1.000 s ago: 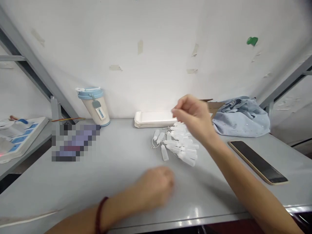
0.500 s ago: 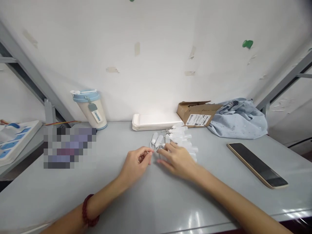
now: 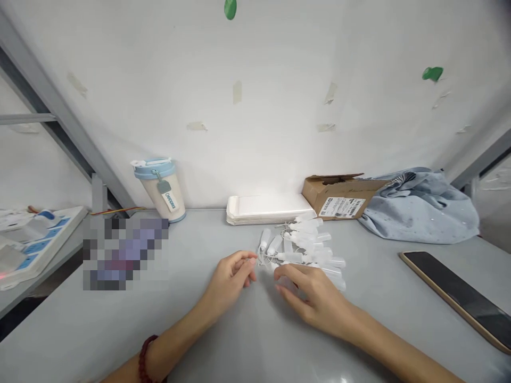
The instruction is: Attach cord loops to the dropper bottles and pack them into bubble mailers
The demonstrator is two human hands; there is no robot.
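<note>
A heap of small translucent white plastic tubes (image 3: 306,239) with thin cords lies on the grey table. My left hand (image 3: 231,279) is at the left edge of the heap, thumb and index finger pinched together where a thin white cord (image 3: 260,259) meets the fingertips. How firmly it holds the cord is hard to see. At the front of the heap, my right hand (image 3: 313,292) has its thumb and index finger apart, with nothing visible between them. It hides the nearest tubes in part.
Behind the heap lie a stack of flat white boxes (image 3: 267,207) and an open cardboard box (image 3: 339,199). Blue cloth (image 3: 423,210) and a phone (image 3: 459,295) are at right. A tumbler (image 3: 163,191), a blurred-out item (image 3: 128,252) and a power strip (image 3: 43,247) are at left.
My right hand has drawn back from the cords toward the front right, and its fingers have come away from the tubes. My left hand stays pinched by the cord. The view has shifted slightly.
</note>
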